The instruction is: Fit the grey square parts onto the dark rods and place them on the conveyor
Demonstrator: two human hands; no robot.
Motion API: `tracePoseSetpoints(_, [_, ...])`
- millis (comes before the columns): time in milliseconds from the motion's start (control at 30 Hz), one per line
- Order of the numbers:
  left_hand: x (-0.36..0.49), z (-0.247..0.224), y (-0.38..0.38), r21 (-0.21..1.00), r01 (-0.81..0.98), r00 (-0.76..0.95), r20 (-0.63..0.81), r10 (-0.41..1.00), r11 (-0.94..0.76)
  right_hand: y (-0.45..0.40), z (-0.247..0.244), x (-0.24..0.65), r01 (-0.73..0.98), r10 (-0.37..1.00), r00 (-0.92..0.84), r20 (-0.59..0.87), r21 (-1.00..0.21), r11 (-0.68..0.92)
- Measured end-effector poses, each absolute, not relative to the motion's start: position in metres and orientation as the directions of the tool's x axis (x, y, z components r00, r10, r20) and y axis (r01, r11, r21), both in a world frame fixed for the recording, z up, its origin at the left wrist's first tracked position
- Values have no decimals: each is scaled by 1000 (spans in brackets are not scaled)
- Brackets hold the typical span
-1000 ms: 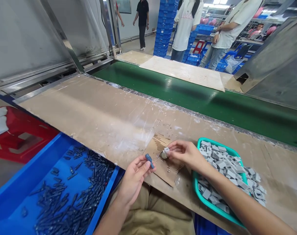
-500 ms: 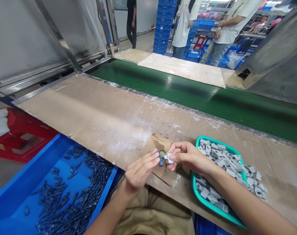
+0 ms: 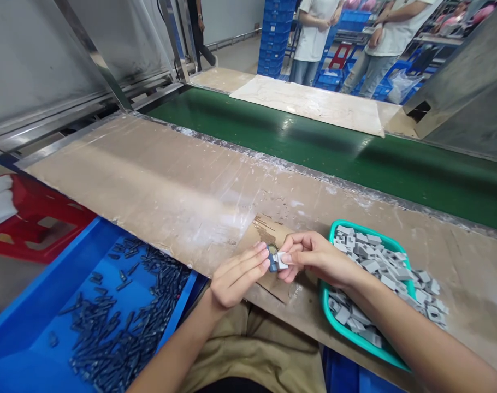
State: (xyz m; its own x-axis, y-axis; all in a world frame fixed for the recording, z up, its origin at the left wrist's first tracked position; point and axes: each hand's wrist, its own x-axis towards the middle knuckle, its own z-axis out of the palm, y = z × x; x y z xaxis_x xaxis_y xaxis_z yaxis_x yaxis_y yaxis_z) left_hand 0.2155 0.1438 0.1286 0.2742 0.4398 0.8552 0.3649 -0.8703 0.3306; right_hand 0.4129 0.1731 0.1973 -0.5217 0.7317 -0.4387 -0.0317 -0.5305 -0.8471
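My left hand (image 3: 241, 274) holds a small dark blue plastic part (image 3: 272, 257) at its fingertips, fingers pressed together. A light grey plastic piece (image 3: 282, 261) is pinched between the thumb and fingers of my right hand (image 3: 308, 255). The two pieces touch above a brown cardboard sheet (image 3: 248, 240) at the table's near edge; whether they are joined I cannot make out. Behind them shows a round, toothed-looking item (image 3: 272, 248), mostly covered. Right of my hands stands a teal basket (image 3: 325, 322) full of grey pieces (image 3: 371, 266).
A blue bin (image 3: 23, 316) with many dark blue parts (image 3: 121, 327) is at lower left, near a red stool (image 3: 35, 224). Loose grey pieces (image 3: 431, 295) lie beside the basket. Past the worktable (image 3: 150, 180) runs a green conveyor belt (image 3: 248, 125). People (image 3: 314, 33) stand beyond it.
The grey piece has moved against the dark blue part, which has turned slightly between the fingers. The view has tilted down a little, and people in the background have shifted.
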Motion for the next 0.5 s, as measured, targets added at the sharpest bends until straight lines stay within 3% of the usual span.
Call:
tracePoseSetpoints(267, [204, 162, 154, 286, 233, 510, 778, 367, -929, 174, 197, 414, -42, 674, -531, -514, -778, -626])
tracePoseSetpoints(500, [210, 182, 168, 231, 296, 596, 713, 369, -927, 180, 196, 416, -62, 699, -507, -504, -788, -613])
